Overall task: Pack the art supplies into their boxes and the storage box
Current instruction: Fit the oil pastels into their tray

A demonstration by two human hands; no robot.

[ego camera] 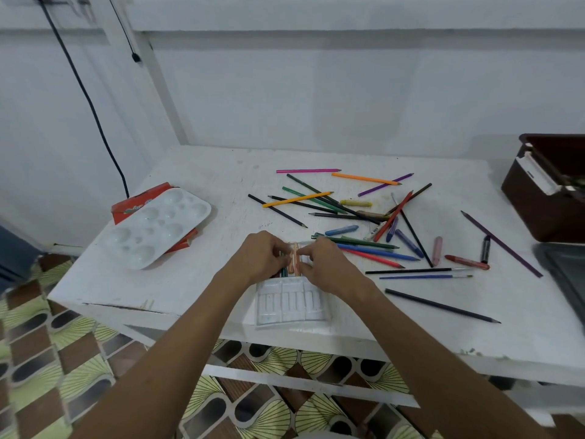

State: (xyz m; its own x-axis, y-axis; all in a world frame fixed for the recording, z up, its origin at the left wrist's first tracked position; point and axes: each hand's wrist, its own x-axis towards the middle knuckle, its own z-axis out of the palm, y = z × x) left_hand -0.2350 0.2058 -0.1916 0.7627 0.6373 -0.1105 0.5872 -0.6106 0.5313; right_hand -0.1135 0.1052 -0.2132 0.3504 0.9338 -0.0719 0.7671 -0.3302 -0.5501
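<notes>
A clear plastic crayon tray lies near the front edge of the white table. Both my hands sit at its far end. My left hand and my right hand pinch an orange crayon that lies in a slot, with green crayons beside it under my left fingers. Loose coloured pencils, crayons and thin paint brushes are scattered over the table to the right. A brown storage box stands at the far right.
A white paint palette rests on an orange cardboard box at the table's left. A dark flat lid or tray pokes in at the right edge. A black cable hangs down the wall. Patterned floor shows below.
</notes>
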